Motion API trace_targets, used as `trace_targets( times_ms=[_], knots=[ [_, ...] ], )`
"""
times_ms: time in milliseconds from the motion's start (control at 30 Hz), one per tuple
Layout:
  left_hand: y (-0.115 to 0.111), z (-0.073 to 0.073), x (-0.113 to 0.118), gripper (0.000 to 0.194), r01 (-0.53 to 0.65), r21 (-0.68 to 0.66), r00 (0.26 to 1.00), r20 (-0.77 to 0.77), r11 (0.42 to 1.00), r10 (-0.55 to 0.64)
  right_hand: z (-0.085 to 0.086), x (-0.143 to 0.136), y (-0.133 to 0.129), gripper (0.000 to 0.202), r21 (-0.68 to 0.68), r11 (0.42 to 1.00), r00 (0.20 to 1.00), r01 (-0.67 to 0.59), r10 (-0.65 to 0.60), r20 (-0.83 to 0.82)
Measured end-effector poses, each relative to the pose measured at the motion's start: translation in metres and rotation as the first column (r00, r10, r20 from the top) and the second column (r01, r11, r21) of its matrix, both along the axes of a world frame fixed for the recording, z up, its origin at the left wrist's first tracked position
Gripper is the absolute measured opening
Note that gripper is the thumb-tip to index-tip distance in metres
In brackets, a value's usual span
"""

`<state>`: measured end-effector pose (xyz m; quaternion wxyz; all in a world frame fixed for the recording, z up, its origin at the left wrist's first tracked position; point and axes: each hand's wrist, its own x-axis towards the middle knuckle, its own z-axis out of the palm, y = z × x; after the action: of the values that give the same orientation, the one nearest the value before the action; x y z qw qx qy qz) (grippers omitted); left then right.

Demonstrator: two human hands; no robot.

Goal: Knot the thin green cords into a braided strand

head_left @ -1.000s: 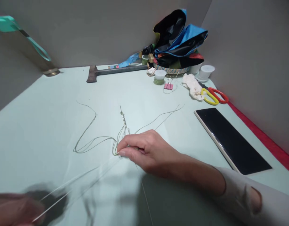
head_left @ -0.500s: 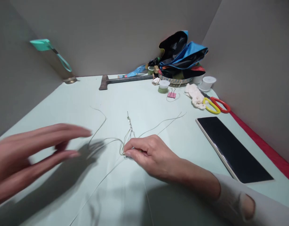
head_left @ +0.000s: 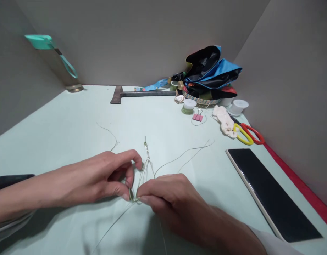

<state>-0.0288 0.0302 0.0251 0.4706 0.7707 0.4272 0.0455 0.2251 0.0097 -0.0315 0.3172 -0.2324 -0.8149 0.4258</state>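
Observation:
Thin green cords (head_left: 143, 173) lie on the pale table, fanning down from a short knotted braid (head_left: 147, 150). My right hand (head_left: 171, 198) pinches the cords between thumb and index finger where they bunch at their lower end. Just left of that pinch, my left hand (head_left: 110, 177) has thumb and a fingertip closed on a cord loop, its index finger curled above them. Loose cord ends (head_left: 190, 150) stretch to the upper right, and another (head_left: 110, 132) curves out past my left hand. One strand runs toward the near edge. My fingers hide the knot's details.
A black-screened phone (head_left: 270, 191) lies at the right. Behind it are scissors (head_left: 244, 136), crumpled white material (head_left: 224, 122), a pink binder clip (head_left: 198, 117) and a thread spool (head_left: 189, 106). A hammer-like tool (head_left: 142, 94), a blue-black bag (head_left: 214, 71) and a bottle (head_left: 57, 67) stand along the back.
My left hand has come in from the left, from open and apart to closing on a cord beside my right hand. The right hand keeps its pinch. The camera view has shifted slightly.

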Motion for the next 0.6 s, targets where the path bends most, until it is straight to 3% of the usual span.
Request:
trace_targets(
  times_ms=[233,367,533,600],
  knots=[
    [-0.003,-0.001,0.000,0.020,0.116,-0.001,0.993,-0.023,0.993,-0.116,0.009,0.006,0.001,0.025,-0.078,0.996,0.999,-0.043,0.044,0.012],
    [-0.005,0.002,-0.002,0.023,0.102,0.004,0.995,-0.023,0.995,-0.102,0.012,0.007,0.002,0.027,-0.104,0.993,0.998,-0.060,0.059,-0.014],
    [-0.004,0.010,-0.009,0.022,0.033,-0.179,0.990,-0.127,0.983,-0.056,0.008,0.006,0.000,0.027,-0.063,0.997,0.998,-0.047,0.044,-0.048],
    [-0.003,0.011,-0.010,0.025,0.065,-0.128,0.990,-0.117,0.990,-0.080,0.006,0.005,0.000,0.027,-0.047,0.998,0.997,-0.040,0.037,-0.061]
  ],
)
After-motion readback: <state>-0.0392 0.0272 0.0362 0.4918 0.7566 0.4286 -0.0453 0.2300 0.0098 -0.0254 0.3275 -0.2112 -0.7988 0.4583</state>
